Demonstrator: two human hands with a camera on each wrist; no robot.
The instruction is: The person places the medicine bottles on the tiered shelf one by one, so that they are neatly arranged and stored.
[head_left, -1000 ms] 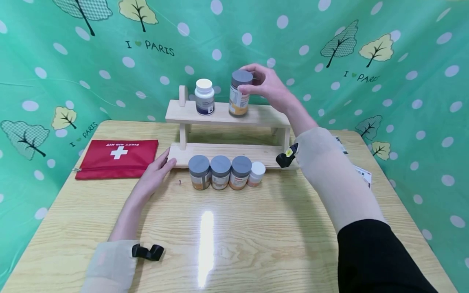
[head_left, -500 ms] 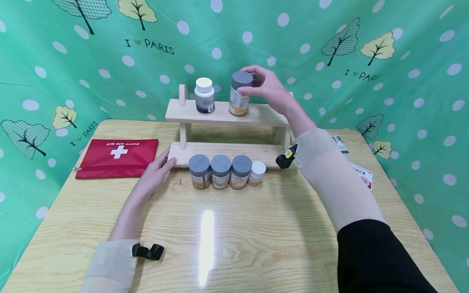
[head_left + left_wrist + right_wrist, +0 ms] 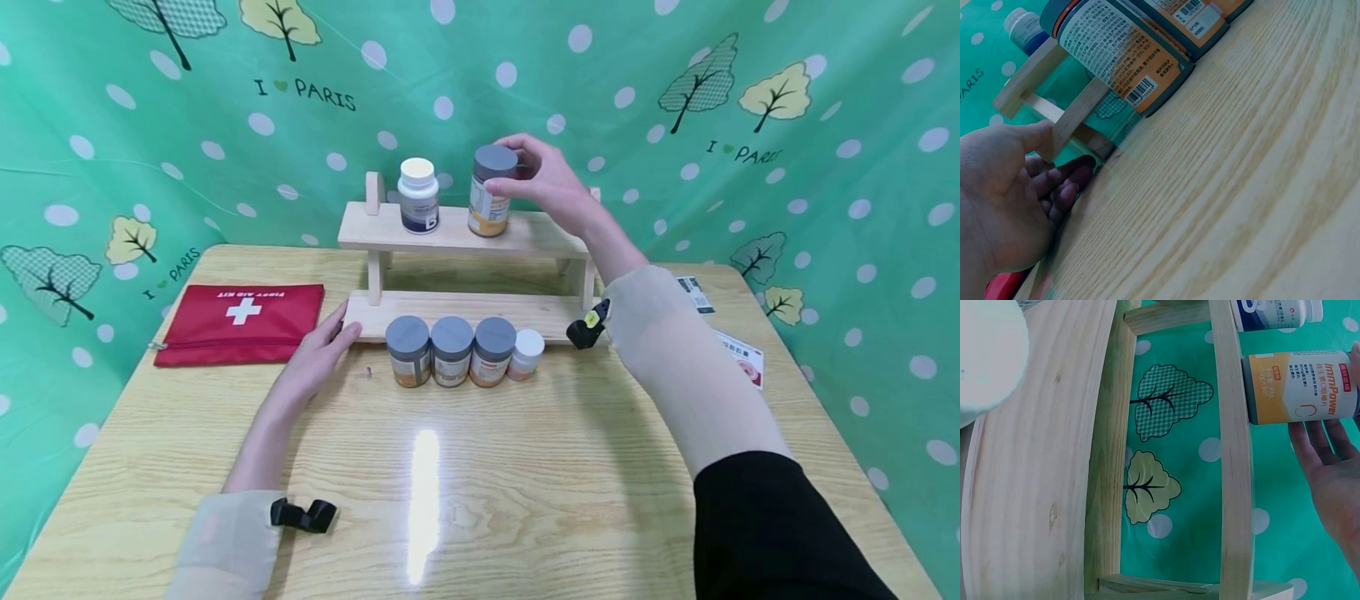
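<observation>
My right hand grips a grey-lidded supplement bottle near its top, thumb in front and fingers behind. The bottle stands upright at the upper board of a two-tier wooden shelf. In the right wrist view, its orange and white label faces the camera. Left of it on that board is a white-capped bottle with a dark blue lower label. My left hand holds the left end of the lower board, thumb against the wood and the other fingers lower down.
In front of the shelf, three grey-lidded bottles and a small white-capped bottle stand in a row. A red first aid pouch lies at left. Two printed cards lie at right, and a patterned green cloth hangs behind.
</observation>
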